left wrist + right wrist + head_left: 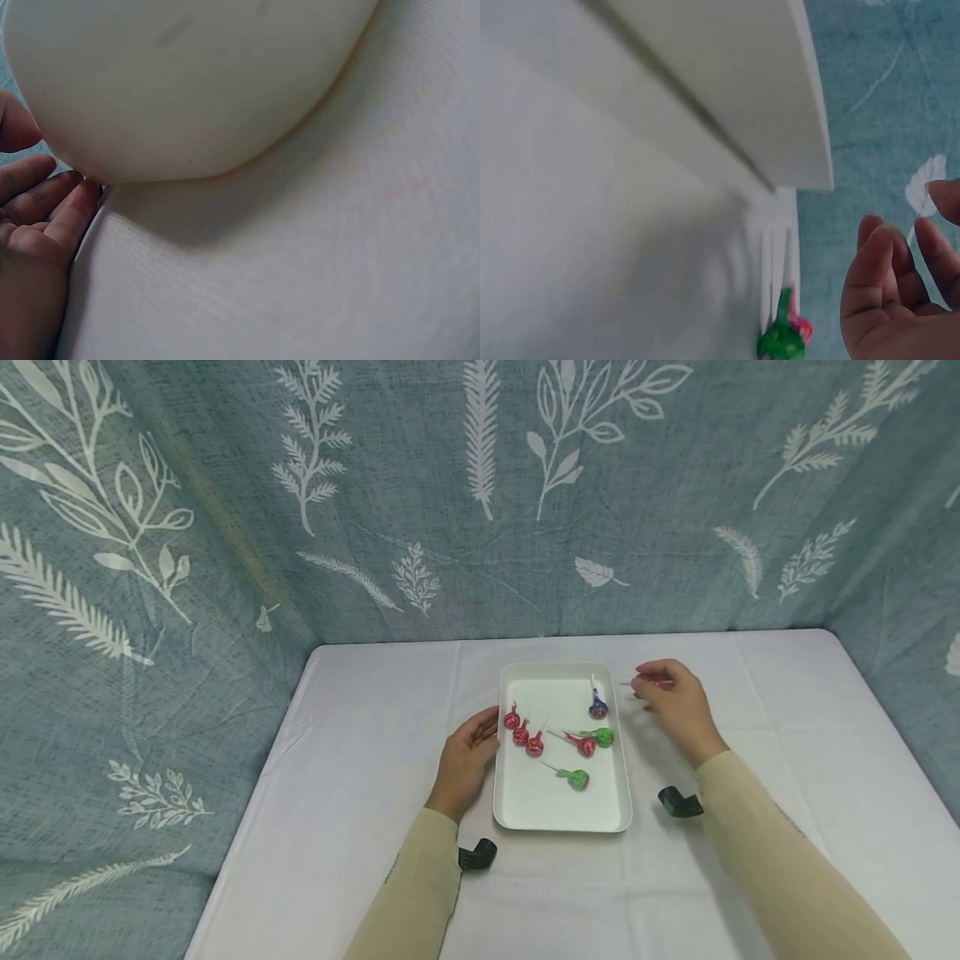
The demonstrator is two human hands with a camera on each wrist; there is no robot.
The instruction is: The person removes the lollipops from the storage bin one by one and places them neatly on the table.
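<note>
our left hand [465, 764] rests against the left wall of the white tray [525, 797], fingers loosely bent, touching it from outside rather than wrapped around it. our right hand [675, 706] hangs beyond the tray's right rim; from the right wrist, thumb and fingers stand apart with nothing seen between them. near that hand the loose lollipops [781, 341], one green and one pinkish red, lie on the table [375, 777], sticks pointing towards the tray.

inside the tray, three red lollipops [521, 737] sit together on the left, a purple lollipop [597, 707] lies up at the right, and below it a green lollipop [603, 737] lies close against a red one. a second green lollipop [576, 779] is nearer us.

to handle these well, we'd take one loose lollipop at a time by its wrapped head, since the thin sticks lie close together and could drag a neighbour along. a light steadying touch on the tray should be enough; a hard push might slide it and roll the candy.
</note>
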